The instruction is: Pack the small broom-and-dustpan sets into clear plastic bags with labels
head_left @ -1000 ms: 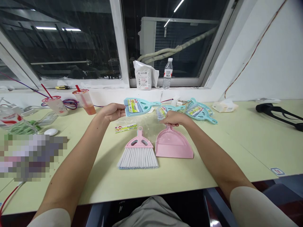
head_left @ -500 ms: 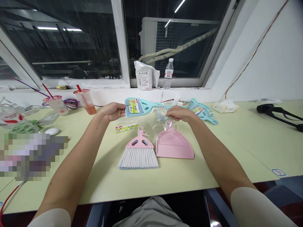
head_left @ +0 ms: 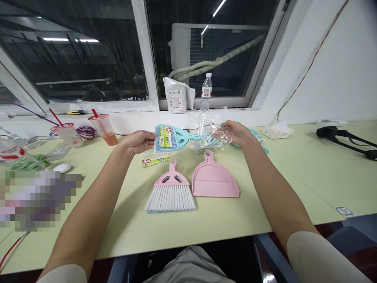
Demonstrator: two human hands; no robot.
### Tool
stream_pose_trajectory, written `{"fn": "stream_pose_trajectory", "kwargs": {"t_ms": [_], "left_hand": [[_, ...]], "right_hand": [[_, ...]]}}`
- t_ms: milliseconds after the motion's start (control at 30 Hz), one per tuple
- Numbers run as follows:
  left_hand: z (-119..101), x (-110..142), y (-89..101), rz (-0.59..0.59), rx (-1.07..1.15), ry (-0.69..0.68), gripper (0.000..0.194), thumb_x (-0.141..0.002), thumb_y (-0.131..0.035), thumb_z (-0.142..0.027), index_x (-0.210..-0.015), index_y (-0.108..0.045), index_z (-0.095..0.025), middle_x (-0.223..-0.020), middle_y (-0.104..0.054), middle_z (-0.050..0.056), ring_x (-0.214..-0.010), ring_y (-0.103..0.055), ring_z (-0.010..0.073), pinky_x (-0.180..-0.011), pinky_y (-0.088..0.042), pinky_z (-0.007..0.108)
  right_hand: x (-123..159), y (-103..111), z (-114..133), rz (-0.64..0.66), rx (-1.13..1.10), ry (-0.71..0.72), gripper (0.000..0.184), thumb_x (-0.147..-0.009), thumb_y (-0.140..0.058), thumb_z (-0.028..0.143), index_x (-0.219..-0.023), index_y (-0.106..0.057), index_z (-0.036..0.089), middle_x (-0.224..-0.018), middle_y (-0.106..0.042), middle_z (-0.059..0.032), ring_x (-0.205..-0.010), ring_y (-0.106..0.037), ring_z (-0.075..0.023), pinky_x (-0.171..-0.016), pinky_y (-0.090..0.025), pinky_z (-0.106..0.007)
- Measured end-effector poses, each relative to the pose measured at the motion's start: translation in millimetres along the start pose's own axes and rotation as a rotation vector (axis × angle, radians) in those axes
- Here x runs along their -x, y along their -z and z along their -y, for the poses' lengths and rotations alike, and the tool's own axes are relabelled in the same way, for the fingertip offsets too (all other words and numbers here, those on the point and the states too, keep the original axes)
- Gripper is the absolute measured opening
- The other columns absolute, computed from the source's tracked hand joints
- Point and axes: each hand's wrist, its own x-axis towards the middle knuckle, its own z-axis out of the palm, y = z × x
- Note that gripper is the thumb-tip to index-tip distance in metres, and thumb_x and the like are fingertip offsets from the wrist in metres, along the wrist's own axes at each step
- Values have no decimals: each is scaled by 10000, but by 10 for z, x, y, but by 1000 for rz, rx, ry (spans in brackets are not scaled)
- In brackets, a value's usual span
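My left hand (head_left: 140,142) grips the wide end of a light-blue hand brush and dustpan set (head_left: 181,137), which carries a printed label and is held above the table. My right hand (head_left: 234,131) has its fingers at a crinkled clear plastic bag (head_left: 207,124) near the set's handle. Below lie a pink-handled hand brush (head_left: 171,196) with white bristles and, just right of it, a pink dustpan (head_left: 216,182). A loose printed label strip (head_left: 155,161) rests behind the pink brush. More light-blue sets (head_left: 255,135) are partly hidden behind my right hand.
Two drink cups with red straws (head_left: 104,131) stand at the back left, near coiled cables (head_left: 87,131). A water bottle (head_left: 206,92) and white package (head_left: 176,96) stand on the sill. A tissue pack (head_left: 277,131) and black frame-like object (head_left: 346,141) lie right.
My right hand has moved up and right, drawing the clear plastic bag away from the pink dustpan and spreading it out. My left hand still holds the blue set, now tilted a little differently.
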Motion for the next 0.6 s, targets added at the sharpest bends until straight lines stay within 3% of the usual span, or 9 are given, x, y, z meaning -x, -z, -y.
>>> {"fn": "stream_pose_trajectory", "kwargs": {"t_ms": [100,333,600], "left_hand": [[5,-10,20,-15,-4,-7,438,-856,-515,24,-1268,-663,2,-1057,-768,234,-985,-767,290,-917,-628,393],[34,-50,75,-62,19,-44,418,-847,-510,39,-1230,-673,9,-997,-771,229,-939,-775,283,-868,-644,383],[129,-105,-9,-67,51,-32,422,-850,-493,49,-1241,-651,32,-1021,-764,249,-942,-773,295,-899,-633,419]], "right_hand": [[9,16,1,41,-97,-22,153,-788,-628,110,-793,-518,215,-744,-691,-73,-865,-762,-305,-893,-628,-521],[-2,18,-23,75,-91,-134,148,-832,-596,100,-761,-514,200,-928,-755,-171,-981,-763,-323,-921,-618,-506],[-173,-62,-308,144,-100,-157,126,-878,-565,111,-782,-544,189,-934,-769,-182,-1034,-755,-321,-911,-623,-475]]}}
